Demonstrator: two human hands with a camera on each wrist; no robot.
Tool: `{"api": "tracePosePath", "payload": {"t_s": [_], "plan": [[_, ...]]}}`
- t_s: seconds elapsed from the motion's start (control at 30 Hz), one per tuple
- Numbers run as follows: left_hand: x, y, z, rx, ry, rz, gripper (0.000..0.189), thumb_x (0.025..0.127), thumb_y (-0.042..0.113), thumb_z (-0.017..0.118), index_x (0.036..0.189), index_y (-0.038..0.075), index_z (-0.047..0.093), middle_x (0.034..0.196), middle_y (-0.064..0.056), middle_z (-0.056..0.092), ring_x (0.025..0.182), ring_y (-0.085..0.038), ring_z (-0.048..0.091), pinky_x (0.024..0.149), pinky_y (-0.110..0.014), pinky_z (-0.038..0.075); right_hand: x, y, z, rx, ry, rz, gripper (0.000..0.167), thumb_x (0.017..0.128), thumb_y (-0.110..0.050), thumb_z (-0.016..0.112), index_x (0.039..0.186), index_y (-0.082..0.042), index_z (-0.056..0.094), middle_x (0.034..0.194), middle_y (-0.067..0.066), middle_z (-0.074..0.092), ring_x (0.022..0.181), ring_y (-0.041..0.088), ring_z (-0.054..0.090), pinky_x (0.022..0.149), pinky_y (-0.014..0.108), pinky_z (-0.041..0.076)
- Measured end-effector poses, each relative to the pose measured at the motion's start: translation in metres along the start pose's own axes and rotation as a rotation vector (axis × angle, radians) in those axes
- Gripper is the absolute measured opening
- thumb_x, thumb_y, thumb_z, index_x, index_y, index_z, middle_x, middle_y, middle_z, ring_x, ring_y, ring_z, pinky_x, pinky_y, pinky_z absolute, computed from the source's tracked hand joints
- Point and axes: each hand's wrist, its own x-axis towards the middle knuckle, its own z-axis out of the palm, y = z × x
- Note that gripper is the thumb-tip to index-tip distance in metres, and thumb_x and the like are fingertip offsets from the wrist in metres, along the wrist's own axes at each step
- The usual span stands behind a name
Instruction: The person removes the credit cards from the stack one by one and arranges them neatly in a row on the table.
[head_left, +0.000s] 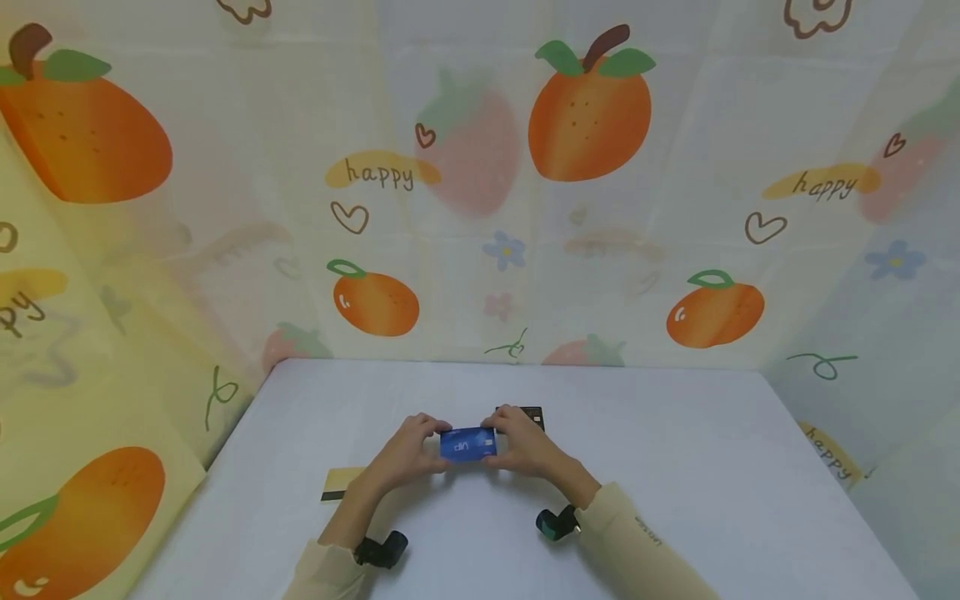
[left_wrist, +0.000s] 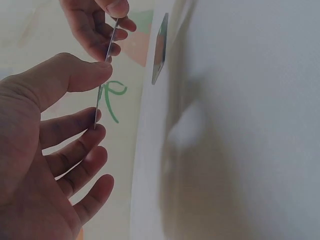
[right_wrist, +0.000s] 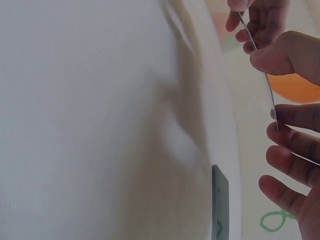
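Note:
A blue card (head_left: 467, 447) with "VIP" printed on it, upside down in the head view, is held over the table between both hands. My left hand (head_left: 408, 450) pinches its left end and my right hand (head_left: 527, 446) pinches its right end. In the left wrist view the card (left_wrist: 114, 36) shows edge-on as a thin line, with the thumb on one side and fingertips on the other. The right wrist view likewise shows the card (right_wrist: 271, 90) edge-on, slightly bowed, between thumb and fingers. The lower fingers of each hand are spread off the card.
A black card (head_left: 534, 414) lies on the white table (head_left: 675, 467) behind my right hand, partly hidden by it. Beside my left forearm lies a gold card (head_left: 341, 477) with a dark stripe. A fruit-patterned cloth (head_left: 465, 275) hangs behind the table.

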Motion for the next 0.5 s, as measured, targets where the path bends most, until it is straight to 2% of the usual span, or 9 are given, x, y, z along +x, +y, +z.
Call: {"api": "tracePosePath", "payload": {"t_s": [0.23, 0.5], "plan": [[-0.008, -0.008, -0.001, 0.030, 0.013, -0.004, 0.051, 0.072, 0.021, 0.083, 0.120, 0.014, 0.066, 0.113, -0.004, 0.061, 0.110, -0.024, 0.053, 0.094, -0.048, 0.047, 0.002, -0.008, 0.008, -0.037, -0.015, -0.005, 0.051, 0.077, -0.030, 0.080, 0.121, -0.009, 0.065, 0.112, 0.004, 0.057, 0.107, 0.019, 0.051, 0.095, 0.039, 0.049], [-0.016, -0.015, -0.005, 0.041, 0.022, -0.064, 0.050, 0.073, 0.021, 0.084, 0.120, 0.016, 0.066, 0.117, -0.004, 0.061, 0.114, -0.025, 0.052, 0.098, -0.049, 0.046, 0.009, -0.017, 0.019, -0.063, -0.043, 0.010, 0.051, 0.078, -0.034, 0.080, 0.122, -0.012, 0.066, 0.114, 0.002, 0.058, 0.106, 0.016, 0.050, 0.095, 0.034, 0.049]]}}
